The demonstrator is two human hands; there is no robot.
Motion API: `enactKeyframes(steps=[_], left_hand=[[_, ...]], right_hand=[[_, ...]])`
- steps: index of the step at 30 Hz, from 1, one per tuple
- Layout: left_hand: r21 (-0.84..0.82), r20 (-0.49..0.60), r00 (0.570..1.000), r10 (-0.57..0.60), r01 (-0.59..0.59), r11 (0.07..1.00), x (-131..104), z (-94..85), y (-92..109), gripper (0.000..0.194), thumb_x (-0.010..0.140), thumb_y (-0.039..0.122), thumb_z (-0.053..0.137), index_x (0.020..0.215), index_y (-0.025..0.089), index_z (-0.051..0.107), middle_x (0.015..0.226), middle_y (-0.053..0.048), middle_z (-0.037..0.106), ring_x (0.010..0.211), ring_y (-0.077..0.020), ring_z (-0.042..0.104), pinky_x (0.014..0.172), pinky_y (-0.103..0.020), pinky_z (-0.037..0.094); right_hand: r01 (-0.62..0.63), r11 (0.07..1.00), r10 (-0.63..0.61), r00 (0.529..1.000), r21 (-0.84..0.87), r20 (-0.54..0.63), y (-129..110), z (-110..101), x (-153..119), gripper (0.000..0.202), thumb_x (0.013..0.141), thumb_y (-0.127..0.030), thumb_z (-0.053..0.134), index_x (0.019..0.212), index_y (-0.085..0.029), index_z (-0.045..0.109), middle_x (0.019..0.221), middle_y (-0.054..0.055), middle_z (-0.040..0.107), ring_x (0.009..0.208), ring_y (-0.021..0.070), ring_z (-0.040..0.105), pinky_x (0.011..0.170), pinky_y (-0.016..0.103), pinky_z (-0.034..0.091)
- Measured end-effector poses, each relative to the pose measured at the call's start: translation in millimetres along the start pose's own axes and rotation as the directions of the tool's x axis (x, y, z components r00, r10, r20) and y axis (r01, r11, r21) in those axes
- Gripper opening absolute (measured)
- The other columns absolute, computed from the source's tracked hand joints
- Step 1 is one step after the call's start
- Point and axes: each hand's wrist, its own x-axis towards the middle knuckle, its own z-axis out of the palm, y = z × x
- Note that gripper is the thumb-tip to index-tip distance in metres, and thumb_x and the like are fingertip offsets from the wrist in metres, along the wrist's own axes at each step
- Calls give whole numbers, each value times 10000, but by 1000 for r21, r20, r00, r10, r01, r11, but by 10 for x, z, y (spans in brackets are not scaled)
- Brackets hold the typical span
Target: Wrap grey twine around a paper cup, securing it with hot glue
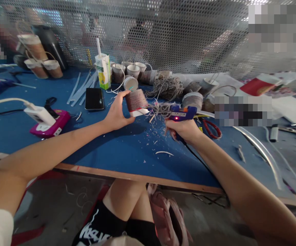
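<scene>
While the left hand (118, 111) grips the cup (136, 99), the right hand (185, 129) aims the glue gun (182, 113)

As I read it from my remote seat, the step in hand is gluing twine onto the cup, held tilted above the table (127, 153). I see its left-hand thumb and fingers curved apart, pinching it at opposite sides; the right fingers curl round the gun's handle, though I cannot tell whether one presses the trigger. Loose twine (160, 108) hides whether the nozzle touches the cup. I judge the next move calls for a steady cup and a small, clean dab of glue.

Room is best toward me — bare blue with a few scraps (164, 153) before the wooden edge (137, 176). Behind, a twine heap (164, 88) crowds close; the phone (94, 99) bounds the left, and the gun's cord (201, 160) trails over the edge — I'd avoid snagging it.
</scene>
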Motion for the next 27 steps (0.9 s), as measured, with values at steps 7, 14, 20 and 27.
enactKeyframes(steps=[7,14,20,27], left_hand=[[-1,-40,999,18,-18,1000,-2,0,-3,841,669,507,765,1323,225,318,1288,-138,503,1230,-298,537,1063,-482,482],[-34,-55,998,35,-37,999,-7,15,-8,821,694,521,721,1336,227,303,1271,-135,478,1225,-305,531,1061,-491,474],[-79,-54,998,45,-49,996,-13,20,5,840,691,536,721,1339,241,276,1271,-132,479,1221,-293,537,1067,-476,472],[-80,-121,992,32,-42,996,-10,32,-5,802,710,527,711,1331,253,283,1256,-124,469,1213,-294,527,1064,-483,460]], right_hand=[[-36,999,38,996,19,-81,23,-49,14,121,555,-154,555,486,-215,476,303,-61,412,238,75,354,213,199,311],[-105,994,102,984,-11,-145,34,-67,40,184,551,-178,552,424,-226,429,293,-47,408,240,82,358,236,217,313],[-77,993,58,980,-94,-191,101,-127,142,195,576,-196,587,460,-236,435,320,-46,421,272,93,374,272,245,347],[97,601,-329,935,-793,-134,112,-444,266,384,642,-377,713,583,-243,358,613,34,499,677,238,591,583,353,440]])
